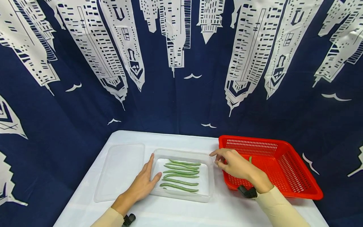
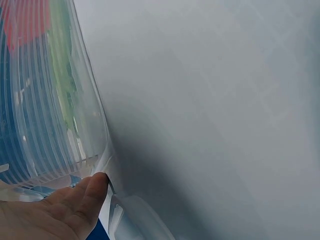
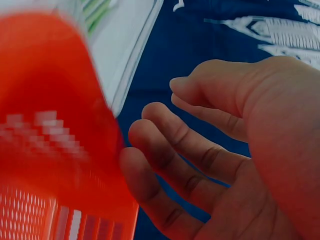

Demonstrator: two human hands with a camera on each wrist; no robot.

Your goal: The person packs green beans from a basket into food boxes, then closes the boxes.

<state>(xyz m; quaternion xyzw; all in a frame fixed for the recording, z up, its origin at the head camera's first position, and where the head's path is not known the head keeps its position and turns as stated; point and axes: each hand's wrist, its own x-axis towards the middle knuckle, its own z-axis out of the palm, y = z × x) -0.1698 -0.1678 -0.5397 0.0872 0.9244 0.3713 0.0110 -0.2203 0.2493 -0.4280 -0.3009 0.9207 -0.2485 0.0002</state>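
A clear plastic container (image 1: 208,198) holds several green beans (image 1: 181,182) laid in a row, roughly parallel. My left hand (image 1: 142,184) rests at the container's left wall with fingers extended and thumb over the rim; in the left wrist view its fingertips (image 2: 97,185) are right at the ribbed side. Between the container and a red basket (image 1: 306,176), my right hand (image 1: 236,164) hovers over the basket's left rim, palm bare and fingers loosely bent. One green bean (image 1: 250,159) shows in the basket behind that hand.
A flat translucent lid (image 1: 120,170) lies on the white table (image 1: 181,214) left of the container. Behind the table hangs a navy cloth (image 1: 170,110) with white building prints. The basket stands by the table's right edge.
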